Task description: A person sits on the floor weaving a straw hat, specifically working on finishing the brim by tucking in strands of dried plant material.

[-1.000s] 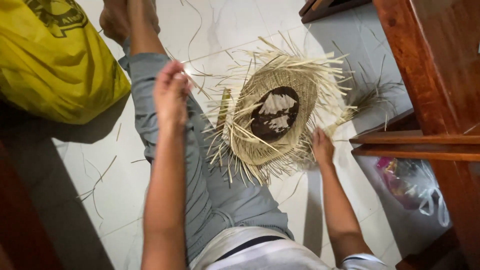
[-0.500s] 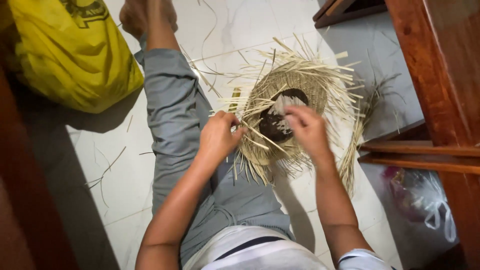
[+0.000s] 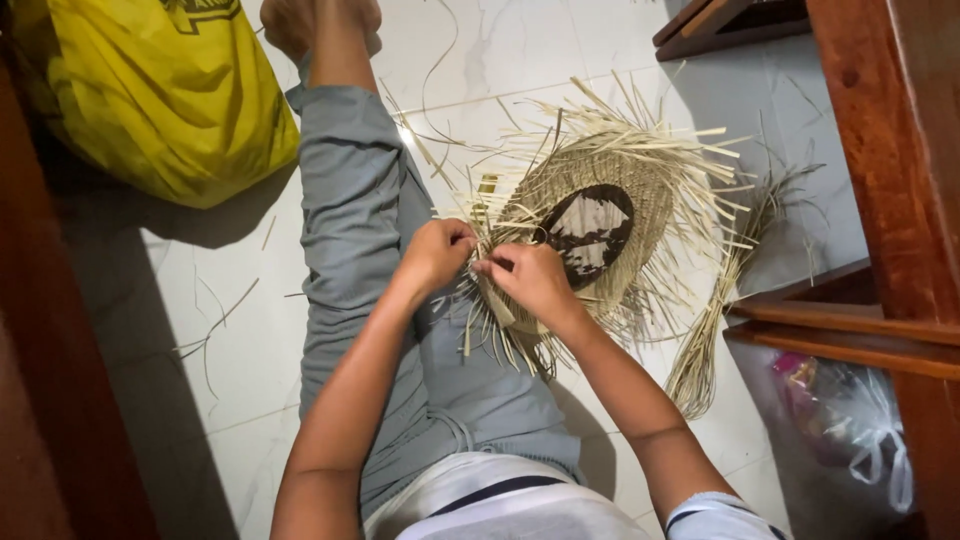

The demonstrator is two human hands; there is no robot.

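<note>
A half-woven straw hat (image 3: pixel 620 190) rests against my outstretched leg in grey trousers (image 3: pixel 360 200), its dark hollow crown facing up and loose strips sticking out all round the brim. My left hand (image 3: pixel 435 255) and my right hand (image 3: pixel 530 280) meet at the near left edge of the brim. Both pinch thin straw strips there, fingers closed around them. My right hand covers part of the rim.
A yellow bag (image 3: pixel 160 90) lies on the white tiled floor at upper left. A bundle of loose straw (image 3: pixel 715 320) lies right of the hat. Red-brown wooden furniture (image 3: pixel 880 180) stands at right, with a clear plastic bag (image 3: pixel 850 430) beneath it.
My left hand came down from a raised position to the brim, and my right hand moved from the hat's right side to the near left edge. Both now grip strips.
</note>
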